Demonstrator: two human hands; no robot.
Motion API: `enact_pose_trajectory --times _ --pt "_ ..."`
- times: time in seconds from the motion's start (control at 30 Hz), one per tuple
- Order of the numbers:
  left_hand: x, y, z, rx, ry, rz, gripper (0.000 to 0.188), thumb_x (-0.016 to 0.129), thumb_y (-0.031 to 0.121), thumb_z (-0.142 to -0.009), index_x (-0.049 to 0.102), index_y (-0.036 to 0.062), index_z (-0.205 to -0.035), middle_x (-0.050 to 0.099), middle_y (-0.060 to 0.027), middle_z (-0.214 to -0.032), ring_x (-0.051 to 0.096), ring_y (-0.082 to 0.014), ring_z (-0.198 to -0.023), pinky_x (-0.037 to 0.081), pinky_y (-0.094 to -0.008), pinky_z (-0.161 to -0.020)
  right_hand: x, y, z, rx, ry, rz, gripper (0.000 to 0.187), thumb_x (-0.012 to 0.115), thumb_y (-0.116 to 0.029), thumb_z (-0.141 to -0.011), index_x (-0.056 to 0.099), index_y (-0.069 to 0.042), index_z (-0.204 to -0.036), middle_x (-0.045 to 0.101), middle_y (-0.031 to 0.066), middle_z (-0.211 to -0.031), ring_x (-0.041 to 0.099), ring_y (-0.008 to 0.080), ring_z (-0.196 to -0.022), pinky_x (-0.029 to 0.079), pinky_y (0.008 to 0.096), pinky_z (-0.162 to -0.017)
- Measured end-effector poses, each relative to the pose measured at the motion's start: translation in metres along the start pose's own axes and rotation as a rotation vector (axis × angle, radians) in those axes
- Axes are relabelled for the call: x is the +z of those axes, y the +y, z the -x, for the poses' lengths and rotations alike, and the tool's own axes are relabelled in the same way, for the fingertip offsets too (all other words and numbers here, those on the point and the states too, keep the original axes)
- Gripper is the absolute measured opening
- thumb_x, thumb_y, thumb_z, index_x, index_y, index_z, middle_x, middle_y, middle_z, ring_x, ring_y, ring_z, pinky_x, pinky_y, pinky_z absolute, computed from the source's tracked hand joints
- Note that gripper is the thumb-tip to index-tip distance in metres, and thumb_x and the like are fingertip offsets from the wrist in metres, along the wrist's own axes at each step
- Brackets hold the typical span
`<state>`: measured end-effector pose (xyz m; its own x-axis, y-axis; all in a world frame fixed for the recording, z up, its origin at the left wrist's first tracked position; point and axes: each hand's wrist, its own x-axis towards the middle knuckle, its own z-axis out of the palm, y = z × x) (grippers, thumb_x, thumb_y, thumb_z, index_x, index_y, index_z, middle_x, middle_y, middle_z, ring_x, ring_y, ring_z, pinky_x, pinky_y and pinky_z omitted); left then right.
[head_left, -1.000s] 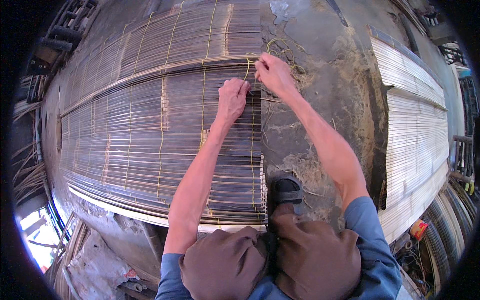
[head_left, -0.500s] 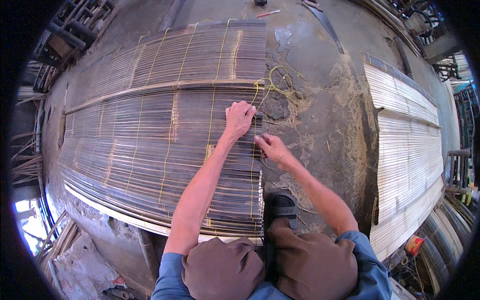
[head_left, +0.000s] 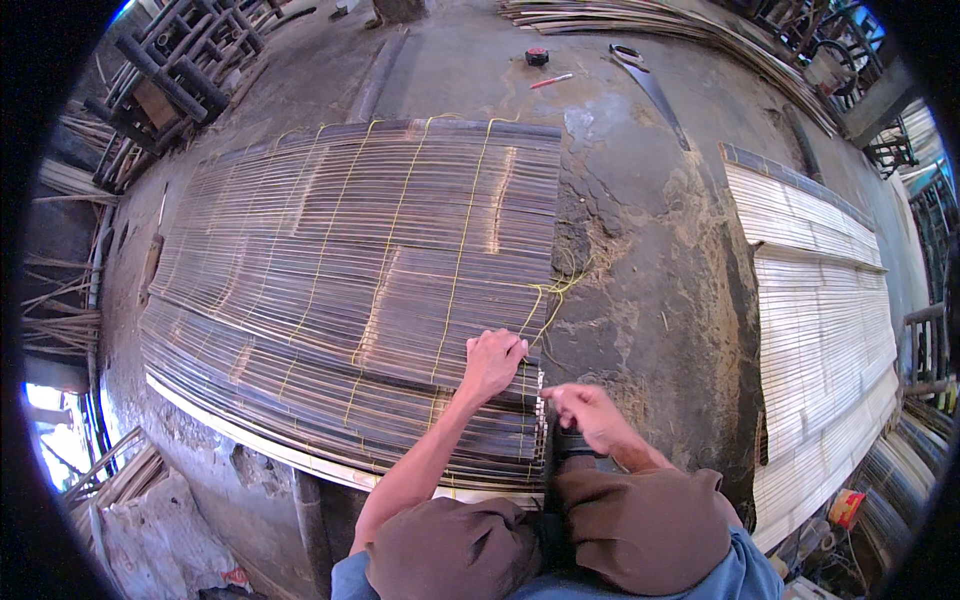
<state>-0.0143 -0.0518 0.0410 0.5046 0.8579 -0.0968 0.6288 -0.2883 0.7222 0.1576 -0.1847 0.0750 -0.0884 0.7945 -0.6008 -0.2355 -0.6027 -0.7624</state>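
The left dark mat [head_left: 420, 300] looks wooden, smooth and faintly glossy; the right pale mat [head_left: 820, 340] looks wooden too. The concrete-like floor [head_left: 660, 230] is rough, the far saw blade [head_left: 653, 98] metal, the near trousers [head_left: 640, 515] matt cloth.

1. Worn grey floor [head_left: 650, 290], cracked and patched with brown dirt, spans the room.
2. Far left: a dark framework of crossed poles [head_left: 170, 75].
3. Near left: a glaring white opening [head_left: 55, 435] at the room's edge.
4. Right edge: dark frames [head_left: 925, 335], with pale bluish light beyond.
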Motion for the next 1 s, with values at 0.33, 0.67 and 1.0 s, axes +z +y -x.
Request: enact_pose_trajectory --times 0.33,0.67,1.0 --pt "0.012 -0.005 0.001 0.084 0.126 -0.022 0.026 0.062 0.029 -0.092 0.066 0.0075 -0.077 0.062 -0.0085 -0.082 0.057 -0.0301 -0.086 0.036 -0.0443 -0.082 -0.001 -0.019 -0.102 -0.521 0.109 0.374 0.040 0.054 -0.036 -0.103 0.069 0.000 -0.098 0.067 0.0050 -0.081 0.059 0.0157 -0.078 0.049 0.0355 -0.076" --pt "0.004 -0.004 0.004 0.098 0.082 0.012 0.025 0.065 0.029 -0.092 0.066 0.0074 -0.079 0.061 -0.0072 -0.084 0.057 -0.0287 -0.086 0.036 -0.0430 -0.083 -0.088 -0.224 -0.015 -0.835 0.542 0.792 0.017 0.054 -0.004 -0.096 0.062 -0.007 -0.081 0.061 0.0066 -0.083 0.060 0.0157 -0.076 0.050 0.0309 -0.070" --pt "0.010 -0.010 0.002 0.063 0.087 -0.032 0.025 0.064 0.030 -0.091 0.069 0.0080 -0.080 0.064 -0.0077 -0.085 0.057 -0.0300 -0.088 0.036 -0.0450 -0.082 -0.306 -0.440 0.155 -1.181 1.003 0.417 0.025 0.055 -0.029 -0.100 0.059 -0.009 -0.086 0.057 0.0026 -0.068 0.053 0.0164 -0.058 0.045 0.0342 -0.055"
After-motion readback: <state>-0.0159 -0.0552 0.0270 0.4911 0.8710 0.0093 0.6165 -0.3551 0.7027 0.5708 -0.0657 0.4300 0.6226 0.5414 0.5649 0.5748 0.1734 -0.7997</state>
